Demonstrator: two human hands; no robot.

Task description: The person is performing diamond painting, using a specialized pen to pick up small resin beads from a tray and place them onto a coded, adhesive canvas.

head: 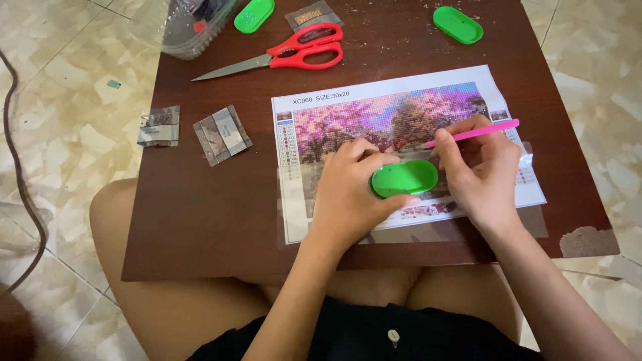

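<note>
Brown table [200,214] carries a canvas [401,113]; on it, left hand [348,194] clamps a green tray [404,178], right hand [478,167] pinches a pink pen [481,131], best kept upright beside the tray.

A small silvery foil packet [158,126], roughly square and crinkled, lies at the left edge of the surface [200,214]. Just beside it to the right lies a second foil packet [223,134], grey with a brownish middle, turned at a slant. At the far edge, near the red scissors [294,52], a third small grey packet [313,15] shows gold-brown contents.
</note>
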